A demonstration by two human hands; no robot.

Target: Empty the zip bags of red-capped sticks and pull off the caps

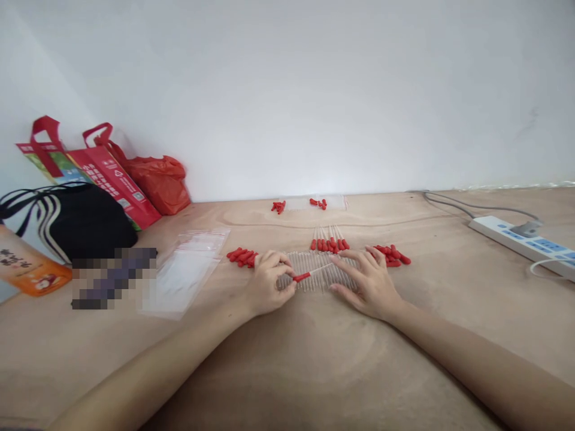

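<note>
My left hand (268, 281) is closed in a pinch on the red bulb of a clear dropper (309, 274). My right hand (366, 280) holds the dropper's thin clear tip between thumb and forefinger, other fingers spread over a row of clear dropper tubes (314, 260) lying side by side on the wooden table (314, 359). Loose red bulbs lie in a pile left of my left hand (241, 256) and another right of my right hand (394, 255). Several finished droppers with red bulbs (329, 242) lie just behind the row.
Clear plastic bags (184, 272) lie at the left. A black bag (76, 221), red shopping bags (108, 170) and an orange packet (27, 266) stand at the far left. A white power strip (525, 239) with cable lies at the right. More red bulbs (278, 206) sit near the wall.
</note>
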